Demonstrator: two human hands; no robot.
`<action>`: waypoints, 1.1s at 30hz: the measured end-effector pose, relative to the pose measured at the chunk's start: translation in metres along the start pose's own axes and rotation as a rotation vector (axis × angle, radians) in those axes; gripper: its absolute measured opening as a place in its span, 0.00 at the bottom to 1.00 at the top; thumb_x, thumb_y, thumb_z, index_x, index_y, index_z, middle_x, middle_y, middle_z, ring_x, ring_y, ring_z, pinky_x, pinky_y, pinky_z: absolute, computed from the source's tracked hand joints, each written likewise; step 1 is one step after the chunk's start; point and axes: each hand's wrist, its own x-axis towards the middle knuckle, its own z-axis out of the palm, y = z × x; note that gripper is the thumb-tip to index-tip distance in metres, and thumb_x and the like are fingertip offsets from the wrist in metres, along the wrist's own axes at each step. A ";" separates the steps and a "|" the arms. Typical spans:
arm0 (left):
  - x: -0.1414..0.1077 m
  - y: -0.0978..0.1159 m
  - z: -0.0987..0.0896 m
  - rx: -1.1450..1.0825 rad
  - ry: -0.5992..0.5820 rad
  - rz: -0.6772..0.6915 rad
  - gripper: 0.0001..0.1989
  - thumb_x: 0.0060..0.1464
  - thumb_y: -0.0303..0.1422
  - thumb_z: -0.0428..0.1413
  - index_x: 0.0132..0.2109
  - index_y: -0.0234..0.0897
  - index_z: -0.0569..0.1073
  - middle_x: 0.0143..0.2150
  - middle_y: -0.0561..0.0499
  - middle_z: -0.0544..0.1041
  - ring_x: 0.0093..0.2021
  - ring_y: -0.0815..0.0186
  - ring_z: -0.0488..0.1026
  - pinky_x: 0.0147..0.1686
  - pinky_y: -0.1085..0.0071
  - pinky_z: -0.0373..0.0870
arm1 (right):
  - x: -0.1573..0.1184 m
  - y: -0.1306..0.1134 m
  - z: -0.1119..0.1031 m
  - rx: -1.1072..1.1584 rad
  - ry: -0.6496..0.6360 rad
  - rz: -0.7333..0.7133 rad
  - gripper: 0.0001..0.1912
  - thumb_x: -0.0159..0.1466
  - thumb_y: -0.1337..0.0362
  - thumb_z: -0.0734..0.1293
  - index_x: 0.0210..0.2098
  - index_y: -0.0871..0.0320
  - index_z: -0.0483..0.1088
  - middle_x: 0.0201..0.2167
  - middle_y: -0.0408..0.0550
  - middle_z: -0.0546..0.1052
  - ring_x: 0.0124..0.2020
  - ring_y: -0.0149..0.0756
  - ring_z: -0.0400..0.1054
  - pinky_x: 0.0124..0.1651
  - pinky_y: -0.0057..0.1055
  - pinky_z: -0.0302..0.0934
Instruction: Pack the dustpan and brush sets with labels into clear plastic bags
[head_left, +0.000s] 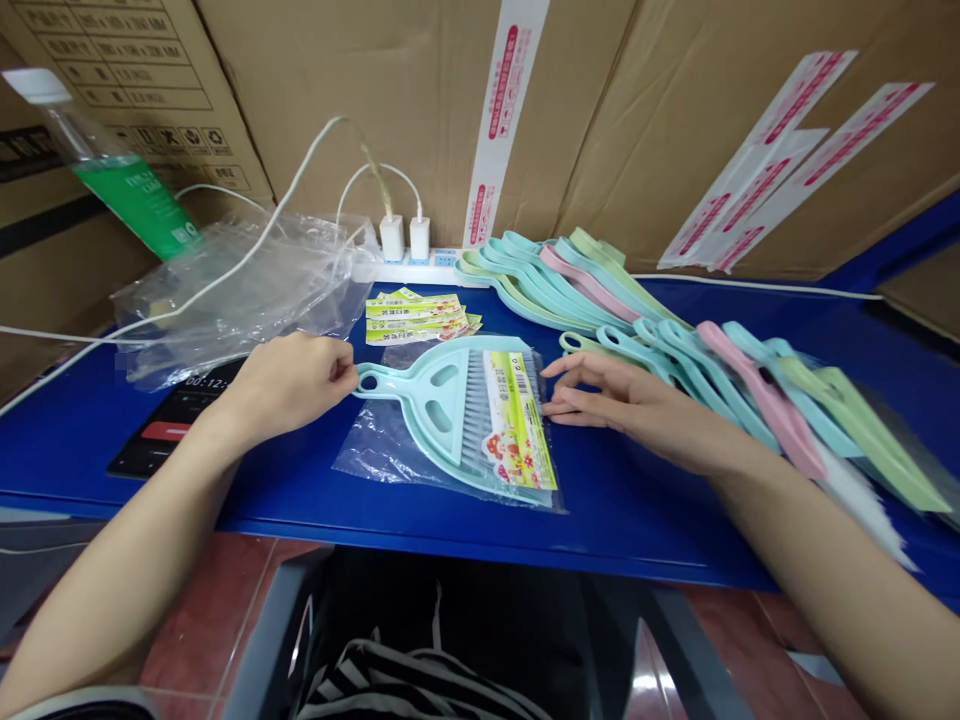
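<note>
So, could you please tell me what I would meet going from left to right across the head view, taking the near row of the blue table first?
Near: phone → light-blue dustpan with brush and label → pastel brushes. Far: clear plastic bags → white chargers → overlapping dustpans.

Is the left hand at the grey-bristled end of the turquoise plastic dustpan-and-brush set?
No, the left hand is at the looped turquoise handle, away from the bristles.
</note>
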 end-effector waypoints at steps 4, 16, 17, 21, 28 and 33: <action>-0.001 0.000 -0.001 -0.017 -0.035 -0.014 0.13 0.53 0.31 0.51 0.21 0.41 0.63 0.20 0.53 0.71 0.20 0.65 0.64 0.22 0.69 0.52 | 0.000 0.002 0.001 -0.122 0.021 -0.079 0.29 0.52 0.39 0.73 0.44 0.52 0.71 0.37 0.46 0.73 0.42 0.43 0.77 0.50 0.42 0.72; -0.002 0.002 0.002 -0.045 -0.036 0.061 0.14 0.54 0.32 0.50 0.21 0.41 0.61 0.19 0.52 0.69 0.20 0.65 0.64 0.23 0.69 0.52 | 0.001 0.008 0.012 -0.656 0.133 -0.529 0.18 0.64 0.54 0.66 0.49 0.53 0.77 0.40 0.52 0.72 0.33 0.37 0.70 0.42 0.44 0.72; -0.002 0.001 0.003 -0.044 -0.039 0.061 0.14 0.54 0.33 0.50 0.21 0.41 0.61 0.19 0.52 0.69 0.20 0.65 0.63 0.23 0.69 0.52 | 0.001 0.008 0.013 -0.681 0.137 -0.543 0.18 0.64 0.55 0.65 0.50 0.54 0.77 0.40 0.52 0.72 0.33 0.38 0.69 0.42 0.44 0.72; -0.002 0.001 0.004 -0.045 -0.024 0.054 0.16 0.55 0.34 0.50 0.20 0.40 0.60 0.19 0.52 0.69 0.19 0.66 0.61 0.23 0.69 0.51 | 0.001 0.009 0.018 -0.760 0.149 -0.538 0.19 0.65 0.56 0.63 0.52 0.52 0.76 0.44 0.54 0.73 0.34 0.40 0.70 0.42 0.46 0.71; 0.001 0.000 0.002 -0.146 -0.010 0.043 0.10 0.56 0.36 0.50 0.28 0.42 0.69 0.22 0.52 0.72 0.22 0.64 0.66 0.26 0.69 0.54 | -0.002 0.009 0.019 -0.797 0.175 -0.534 0.21 0.68 0.58 0.58 0.56 0.52 0.72 0.46 0.55 0.74 0.34 0.39 0.72 0.45 0.49 0.71; 0.002 -0.005 0.005 -0.195 -0.010 0.131 0.11 0.56 0.34 0.48 0.37 0.42 0.75 0.28 0.51 0.76 0.25 0.64 0.69 0.30 0.69 0.58 | -0.004 0.015 0.015 -0.898 0.102 -0.468 0.27 0.69 0.59 0.56 0.66 0.55 0.61 0.60 0.59 0.70 0.56 0.51 0.69 0.59 0.56 0.63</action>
